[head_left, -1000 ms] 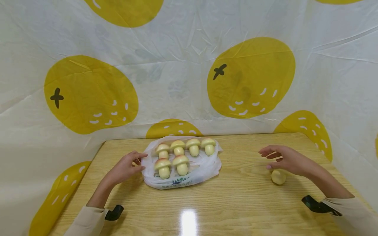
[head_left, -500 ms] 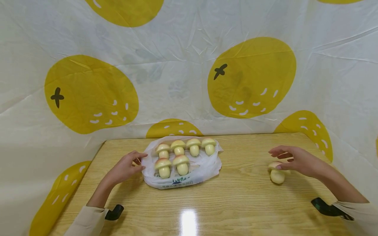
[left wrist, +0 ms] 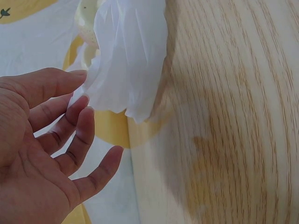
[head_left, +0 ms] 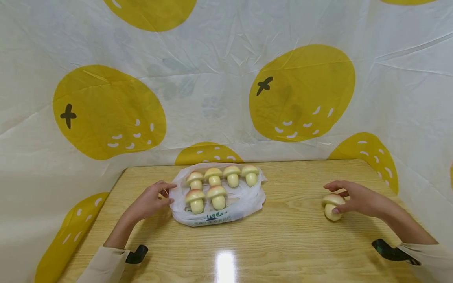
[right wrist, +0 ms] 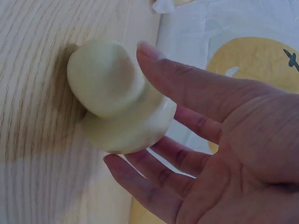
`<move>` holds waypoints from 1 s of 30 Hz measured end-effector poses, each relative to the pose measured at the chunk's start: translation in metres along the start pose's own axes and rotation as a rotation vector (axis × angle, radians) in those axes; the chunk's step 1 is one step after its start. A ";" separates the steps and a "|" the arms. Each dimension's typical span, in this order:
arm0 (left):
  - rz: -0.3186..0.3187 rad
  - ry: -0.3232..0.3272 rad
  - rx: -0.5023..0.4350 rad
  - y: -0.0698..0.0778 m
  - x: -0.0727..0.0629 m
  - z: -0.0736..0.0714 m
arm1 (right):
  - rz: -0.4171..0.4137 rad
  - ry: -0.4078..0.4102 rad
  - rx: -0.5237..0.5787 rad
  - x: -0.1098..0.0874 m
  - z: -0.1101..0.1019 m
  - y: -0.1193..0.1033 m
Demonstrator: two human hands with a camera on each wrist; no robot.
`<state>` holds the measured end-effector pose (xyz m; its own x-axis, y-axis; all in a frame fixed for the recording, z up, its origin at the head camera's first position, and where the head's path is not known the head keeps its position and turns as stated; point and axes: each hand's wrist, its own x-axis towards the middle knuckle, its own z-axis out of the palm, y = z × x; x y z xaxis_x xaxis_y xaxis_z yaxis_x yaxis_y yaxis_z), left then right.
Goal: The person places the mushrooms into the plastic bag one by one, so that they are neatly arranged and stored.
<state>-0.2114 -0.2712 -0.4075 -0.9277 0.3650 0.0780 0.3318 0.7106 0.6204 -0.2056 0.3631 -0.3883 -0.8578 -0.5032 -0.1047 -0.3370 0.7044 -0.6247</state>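
In the head view, my left hand [head_left: 150, 200] is at the left edge of a white plastic bag [head_left: 244, 206] with green print. Its thumb and forefinger hold that edge, and the left wrist view shows the film between their tips. Several smooth, pale, artificial-looking mushrooms [head_left: 218, 201] with reddish caps lie in two rows on the bag. At the right, my right hand [head_left: 361, 200] spreads around a single mushroom [right wrist: 105, 77] on the table. Its thumb is beside the stem and its fingertips are near the cap; contact is hard to tell.
The wooden table [head_left: 283, 243] runs back to a white cloth [head_left: 212, 98] with large yellow fruit prints, which hangs behind and at both sides. Black wrist straps [head_left: 137, 254] sit by the sleeves. Bare wood separates the bag from the single mushroom.
My right hand has shifted to the right and slightly downward, so its thumb now overlaps the single mushroom's stem and the cap shows. My left hand and the bag have stayed put.
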 end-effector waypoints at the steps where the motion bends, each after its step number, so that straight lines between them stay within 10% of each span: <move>1: 0.001 0.000 0.000 0.000 0.000 0.000 | 0.004 0.002 -0.009 0.001 0.000 0.001; 12: -0.004 -0.004 -0.008 -0.001 0.001 -0.001 | 0.058 -0.035 0.108 0.004 0.002 0.002; 25: -0.009 -0.012 -0.011 0.001 0.000 0.000 | 0.074 0.028 -0.066 0.006 0.005 0.003; 30: 0.000 -0.008 -0.010 0.003 0.000 0.000 | 0.107 -0.002 0.072 0.005 0.008 0.004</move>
<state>-0.2105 -0.2695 -0.4058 -0.9263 0.3699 0.0716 0.3299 0.7046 0.6282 -0.2082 0.3598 -0.3976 -0.8865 -0.4282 -0.1752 -0.2148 0.7163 -0.6640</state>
